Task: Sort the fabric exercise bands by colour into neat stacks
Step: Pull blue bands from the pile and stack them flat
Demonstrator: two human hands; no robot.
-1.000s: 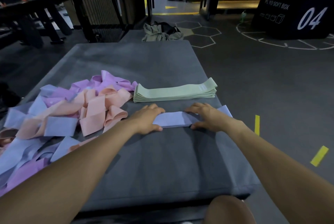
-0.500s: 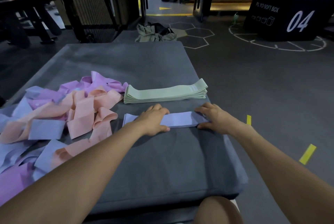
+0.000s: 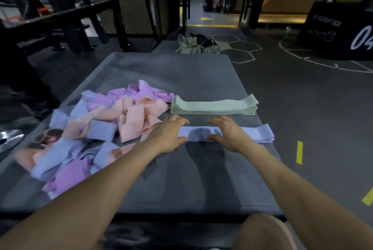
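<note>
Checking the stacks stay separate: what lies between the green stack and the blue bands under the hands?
In the head view, only a bare strip of grey mat separates the green stack from the blue bands.

Dim indoor light; soft shadows under hands [image 3: 201, 134]; motion blur, wide-angle edge distortion.

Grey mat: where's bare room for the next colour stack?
Free: far half of the grey mat beyond the green stack, and the near strip between the blue bands under both hands and the near edge. Crowded: the left side, under the mixed pile.
</note>
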